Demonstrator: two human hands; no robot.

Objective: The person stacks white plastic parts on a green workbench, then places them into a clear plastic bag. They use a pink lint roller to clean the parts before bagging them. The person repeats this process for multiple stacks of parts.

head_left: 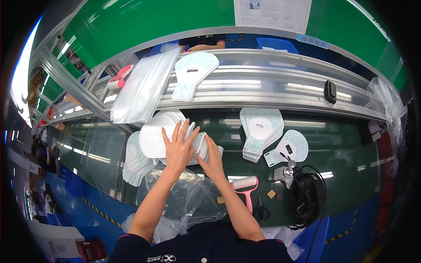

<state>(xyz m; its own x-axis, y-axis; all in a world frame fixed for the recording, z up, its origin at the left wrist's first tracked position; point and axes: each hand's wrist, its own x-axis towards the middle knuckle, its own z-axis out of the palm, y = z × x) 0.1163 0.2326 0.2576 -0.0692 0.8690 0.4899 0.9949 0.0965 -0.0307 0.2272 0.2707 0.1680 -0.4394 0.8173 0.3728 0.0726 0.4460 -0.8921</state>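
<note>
White, rounded plastic-looking panels [151,140] sit at eleven o'clock on the dark-green worktop [344,175], seemingly being squared, needing even pressure next from the wide-fingered left hand [178,151] and the right hand [212,163], whose grip I can't tell.

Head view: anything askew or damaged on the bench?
Slightly: one patterned panel lies turned beside, not on, the neater stack, and the pile near the left hand is fanned unevenly. No damage or spill stands out.

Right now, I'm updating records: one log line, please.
left hand: on white paddles | right hand: touching paddles | pink-handled roller: on table
</note>
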